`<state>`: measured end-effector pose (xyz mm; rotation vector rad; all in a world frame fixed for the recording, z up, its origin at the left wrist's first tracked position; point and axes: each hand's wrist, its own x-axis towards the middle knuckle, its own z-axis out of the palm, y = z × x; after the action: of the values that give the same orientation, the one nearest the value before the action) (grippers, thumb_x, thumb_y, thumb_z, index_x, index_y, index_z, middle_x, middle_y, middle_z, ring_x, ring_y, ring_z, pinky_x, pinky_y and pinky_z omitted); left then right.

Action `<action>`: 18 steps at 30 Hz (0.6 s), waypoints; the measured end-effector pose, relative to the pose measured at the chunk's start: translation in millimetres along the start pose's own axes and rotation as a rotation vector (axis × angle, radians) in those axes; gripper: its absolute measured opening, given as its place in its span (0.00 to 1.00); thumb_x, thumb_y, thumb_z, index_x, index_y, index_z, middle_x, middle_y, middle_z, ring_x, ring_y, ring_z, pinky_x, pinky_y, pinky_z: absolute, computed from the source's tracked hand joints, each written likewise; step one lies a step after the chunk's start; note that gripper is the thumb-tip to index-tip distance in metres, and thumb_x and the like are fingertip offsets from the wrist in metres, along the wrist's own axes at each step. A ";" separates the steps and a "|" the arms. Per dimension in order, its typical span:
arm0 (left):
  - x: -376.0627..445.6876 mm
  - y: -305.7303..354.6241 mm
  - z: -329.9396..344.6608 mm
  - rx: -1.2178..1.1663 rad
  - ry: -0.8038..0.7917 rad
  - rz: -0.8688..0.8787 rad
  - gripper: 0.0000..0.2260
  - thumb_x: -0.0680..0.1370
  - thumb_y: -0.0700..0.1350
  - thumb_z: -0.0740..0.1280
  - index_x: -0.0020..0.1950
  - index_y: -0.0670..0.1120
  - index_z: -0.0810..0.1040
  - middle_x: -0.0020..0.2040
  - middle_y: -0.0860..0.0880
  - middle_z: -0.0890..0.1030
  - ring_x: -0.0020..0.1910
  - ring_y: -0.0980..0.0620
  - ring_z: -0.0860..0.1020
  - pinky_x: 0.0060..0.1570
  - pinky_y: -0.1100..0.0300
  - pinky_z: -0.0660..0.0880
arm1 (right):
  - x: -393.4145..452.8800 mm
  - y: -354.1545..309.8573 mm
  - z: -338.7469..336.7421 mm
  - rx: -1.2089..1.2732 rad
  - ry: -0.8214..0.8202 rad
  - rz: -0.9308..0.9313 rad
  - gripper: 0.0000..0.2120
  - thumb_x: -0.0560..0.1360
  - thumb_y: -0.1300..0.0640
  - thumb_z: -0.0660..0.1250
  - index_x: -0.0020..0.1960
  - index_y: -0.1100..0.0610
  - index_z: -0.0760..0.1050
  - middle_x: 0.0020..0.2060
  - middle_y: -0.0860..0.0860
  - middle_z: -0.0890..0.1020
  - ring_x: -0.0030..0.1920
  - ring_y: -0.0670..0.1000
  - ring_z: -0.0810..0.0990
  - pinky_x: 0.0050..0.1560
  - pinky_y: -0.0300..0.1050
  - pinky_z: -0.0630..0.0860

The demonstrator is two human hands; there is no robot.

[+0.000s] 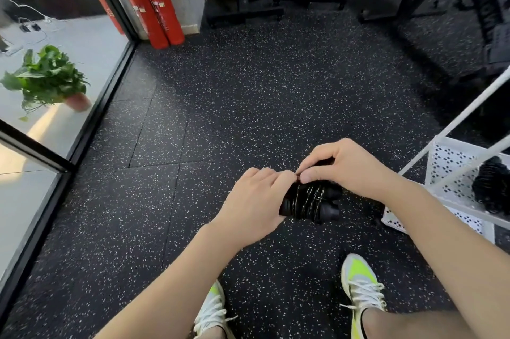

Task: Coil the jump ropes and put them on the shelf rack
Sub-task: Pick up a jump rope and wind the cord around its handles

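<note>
1. At far left stands a potted plant (47, 79) behind a glass wall (82, 106), with two fire extinguishers (154, 10) in the corner; the rubber floor (220, 106) between them and the person lies open.
2. The left hand (254, 200) grips the jump rope (310, 202), held in the air above the floor, its cord wound round both black handles.
3. The right hand (345, 167) pinches the cord at the bundle's top (probably the loose end).
4. The bundle looks light, the cord springy and glossy; hold across the wraps, or they may unwind.
5. At right the white shelf rack (452, 162) already carries another coiled rope (491, 189); its slanted posts narrow the way in.
</note>
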<state>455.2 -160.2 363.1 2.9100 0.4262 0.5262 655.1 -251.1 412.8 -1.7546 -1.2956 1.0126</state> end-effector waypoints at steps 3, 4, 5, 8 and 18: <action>-2.1 -2.0 -0.1 -0.014 -0.004 0.004 0.16 0.72 0.47 0.70 0.57 0.49 0.72 0.46 0.53 0.82 0.47 0.48 0.79 0.49 0.51 0.75 | 1.2 4.8 -2.6 0.078 -0.019 0.031 0.02 0.71 0.57 0.78 0.43 0.50 0.88 0.41 0.50 0.88 0.46 0.52 0.86 0.54 0.47 0.80; -2.6 -2.2 -0.4 -0.014 -0.004 -0.001 0.17 0.71 0.47 0.71 0.58 0.49 0.72 0.47 0.52 0.82 0.48 0.48 0.79 0.50 0.51 0.74 | 1.2 5.5 -2.7 0.110 -0.020 0.029 0.02 0.71 0.57 0.78 0.43 0.51 0.88 0.41 0.51 0.88 0.45 0.51 0.86 0.52 0.45 0.80; -2.6 -1.8 -1.1 -0.013 -0.003 -0.010 0.19 0.71 0.46 0.73 0.58 0.49 0.72 0.47 0.52 0.82 0.48 0.48 0.79 0.50 0.52 0.73 | 1.4 5.8 -3.1 0.146 -0.019 0.022 0.02 0.70 0.57 0.78 0.43 0.53 0.88 0.41 0.52 0.88 0.43 0.50 0.86 0.50 0.43 0.80; -1.2 0.3 -4.5 -0.018 0.011 -0.021 0.23 0.69 0.44 0.76 0.59 0.50 0.70 0.48 0.53 0.83 0.48 0.49 0.79 0.51 0.55 0.68 | 2.2 5.9 -5.7 0.209 -0.014 -0.031 0.07 0.66 0.55 0.78 0.43 0.56 0.88 0.39 0.53 0.87 0.41 0.47 0.85 0.45 0.37 0.79; -5.1 -3.2 -11.1 -0.056 0.074 -0.049 0.18 0.70 0.44 0.74 0.57 0.49 0.74 0.49 0.53 0.83 0.49 0.50 0.78 0.50 0.56 0.68 | 6.8 23.6 -1.8 0.365 -0.030 -0.016 0.06 0.68 0.55 0.76 0.43 0.56 0.87 0.42 0.56 0.87 0.42 0.49 0.83 0.45 0.39 0.79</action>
<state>445.8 -157.6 371.1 2.8264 0.4830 0.6296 667.5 -250.3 391.5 -1.4535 -1.0610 1.1861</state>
